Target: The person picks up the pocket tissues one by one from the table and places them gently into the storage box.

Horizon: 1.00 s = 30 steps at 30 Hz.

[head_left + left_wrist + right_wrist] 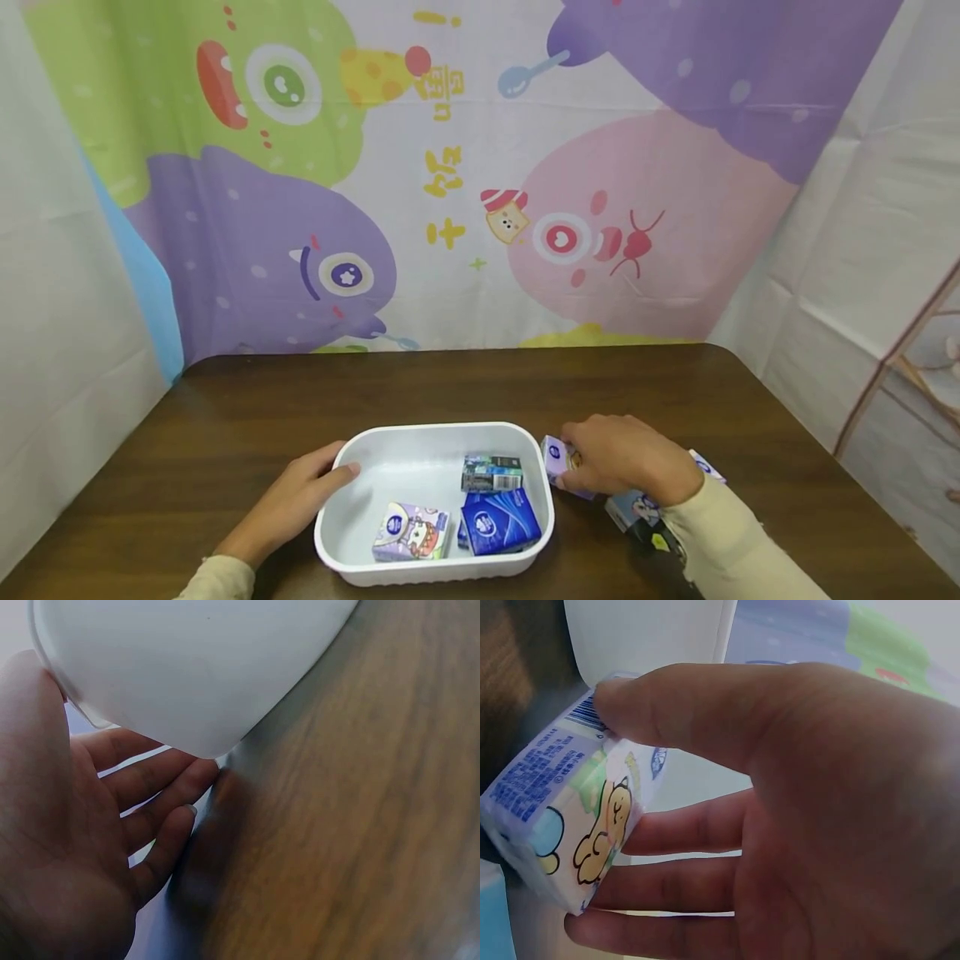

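My left hand [303, 492] grips the left rim of a white plastic basin [435, 429]. Its thumb lies over the rim, and the left wrist view has the fingers against the outer wall. Just outside the basin's right side, my right hand [626, 454] pinches a small lilac tissue pack [557, 458] between thumb and fingers. The right wrist view reveals a barcode and a yellow cartoon figure on that pack [577, 795]. Inside the basin lie a lilac cartoon tissue pack [411, 533], a dark green pack [491, 472] and a blue pack [501, 521], which overlaps another blue one.
Near my right forearm, more tissue packs [636, 510] lie on the brown wooden table [450, 383], partly hidden by the sleeve. A white and purple pack [707, 465] peeks out behind the wrist. A cartoon-printed curtain [450, 292] hangs along the table's far edge.
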Each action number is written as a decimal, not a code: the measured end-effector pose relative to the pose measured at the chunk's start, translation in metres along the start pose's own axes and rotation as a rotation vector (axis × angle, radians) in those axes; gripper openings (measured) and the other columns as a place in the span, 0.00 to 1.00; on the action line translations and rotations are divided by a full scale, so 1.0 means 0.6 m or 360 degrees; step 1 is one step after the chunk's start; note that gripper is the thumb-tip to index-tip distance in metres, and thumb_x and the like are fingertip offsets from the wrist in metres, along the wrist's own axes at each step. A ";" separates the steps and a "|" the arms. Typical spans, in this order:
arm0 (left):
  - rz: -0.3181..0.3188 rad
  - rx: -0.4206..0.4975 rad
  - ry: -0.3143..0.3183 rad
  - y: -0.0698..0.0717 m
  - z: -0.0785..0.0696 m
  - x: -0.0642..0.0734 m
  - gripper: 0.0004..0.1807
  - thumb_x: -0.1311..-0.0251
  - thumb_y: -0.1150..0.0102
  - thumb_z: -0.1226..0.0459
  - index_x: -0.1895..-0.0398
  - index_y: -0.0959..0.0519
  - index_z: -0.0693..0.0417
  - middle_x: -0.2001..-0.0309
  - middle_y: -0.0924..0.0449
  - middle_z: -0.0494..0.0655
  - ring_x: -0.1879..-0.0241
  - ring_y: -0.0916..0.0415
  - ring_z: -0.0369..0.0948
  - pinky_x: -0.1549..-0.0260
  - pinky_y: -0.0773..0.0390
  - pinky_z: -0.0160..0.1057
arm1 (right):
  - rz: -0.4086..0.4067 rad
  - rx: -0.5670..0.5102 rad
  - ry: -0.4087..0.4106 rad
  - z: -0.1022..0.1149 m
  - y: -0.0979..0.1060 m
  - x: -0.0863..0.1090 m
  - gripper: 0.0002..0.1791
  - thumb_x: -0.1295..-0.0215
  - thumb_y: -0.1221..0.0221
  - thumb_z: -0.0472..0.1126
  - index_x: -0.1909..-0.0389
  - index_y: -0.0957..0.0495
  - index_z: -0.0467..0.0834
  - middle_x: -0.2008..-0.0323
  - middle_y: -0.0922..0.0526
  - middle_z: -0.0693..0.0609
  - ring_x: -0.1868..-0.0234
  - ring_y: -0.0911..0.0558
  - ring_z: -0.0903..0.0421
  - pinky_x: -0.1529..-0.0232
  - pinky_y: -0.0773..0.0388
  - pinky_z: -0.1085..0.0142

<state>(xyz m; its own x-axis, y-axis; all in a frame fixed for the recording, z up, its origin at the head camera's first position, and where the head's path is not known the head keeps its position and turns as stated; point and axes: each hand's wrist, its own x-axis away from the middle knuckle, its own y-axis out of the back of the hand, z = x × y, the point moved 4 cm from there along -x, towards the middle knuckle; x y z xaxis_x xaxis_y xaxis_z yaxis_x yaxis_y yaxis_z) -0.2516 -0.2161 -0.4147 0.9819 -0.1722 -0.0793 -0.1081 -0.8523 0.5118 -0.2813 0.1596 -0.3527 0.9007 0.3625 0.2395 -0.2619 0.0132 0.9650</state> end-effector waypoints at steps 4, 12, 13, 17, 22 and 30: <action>-0.0009 0.0003 0.0002 -0.001 0.001 -0.001 0.20 0.29 0.43 0.57 0.40 0.23 0.58 0.53 0.17 0.51 0.61 0.19 0.40 0.63 0.19 0.36 | -0.0072 0.0010 0.0042 0.000 0.005 -0.001 0.29 0.46 0.31 0.62 0.47 0.20 0.50 0.68 0.21 0.57 0.68 0.24 0.56 0.61 0.22 0.53; 0.0002 -0.0014 0.0001 0.000 -0.001 0.001 0.21 0.29 0.44 0.56 0.39 0.23 0.58 0.53 0.18 0.50 0.60 0.20 0.40 0.63 0.19 0.36 | -0.0228 0.0068 0.0123 0.002 0.014 0.001 0.25 0.45 0.32 0.61 0.54 0.20 0.49 0.73 0.25 0.59 0.72 0.26 0.57 0.66 0.26 0.56; 0.0000 -0.0015 0.0005 0.000 -0.001 0.001 0.21 0.29 0.43 0.56 0.39 0.23 0.58 0.53 0.17 0.50 0.60 0.20 0.40 0.63 0.19 0.36 | -0.0238 0.0070 0.0127 0.003 0.015 0.002 0.25 0.45 0.32 0.61 0.55 0.20 0.49 0.74 0.25 0.58 0.72 0.26 0.57 0.67 0.26 0.56; -0.0006 -0.0019 0.0007 0.001 -0.001 0.002 0.21 0.29 0.43 0.56 0.39 0.23 0.58 0.52 0.18 0.50 0.60 0.20 0.39 0.62 0.20 0.35 | -0.0277 0.0077 0.0140 0.003 0.018 0.005 0.24 0.45 0.31 0.61 0.57 0.21 0.48 0.75 0.26 0.58 0.74 0.27 0.57 0.70 0.28 0.57; -0.0011 -0.0024 -0.0001 0.001 -0.001 0.002 0.21 0.29 0.43 0.56 0.39 0.23 0.57 0.52 0.18 0.49 0.59 0.20 0.40 0.62 0.20 0.35 | -0.0315 0.0103 0.0120 -0.001 0.021 0.004 0.25 0.44 0.32 0.63 0.56 0.20 0.48 0.75 0.25 0.59 0.73 0.27 0.58 0.69 0.27 0.56; -0.0015 -0.0039 0.0016 0.000 -0.001 0.001 0.22 0.29 0.43 0.56 0.38 0.24 0.57 0.51 0.18 0.50 0.59 0.21 0.39 0.61 0.20 0.35 | -0.0424 0.0079 -0.0031 -0.009 0.030 0.003 0.26 0.41 0.35 0.63 0.57 0.20 0.45 0.75 0.24 0.57 0.74 0.26 0.57 0.73 0.27 0.58</action>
<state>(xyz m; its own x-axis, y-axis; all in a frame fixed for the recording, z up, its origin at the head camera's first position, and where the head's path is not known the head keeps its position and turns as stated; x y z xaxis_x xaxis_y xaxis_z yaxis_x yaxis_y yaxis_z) -0.2511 -0.2158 -0.4145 0.9843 -0.1591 -0.0761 -0.0949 -0.8417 0.5316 -0.2861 0.1653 -0.3353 0.9421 0.3345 -0.0220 0.0020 0.0599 0.9982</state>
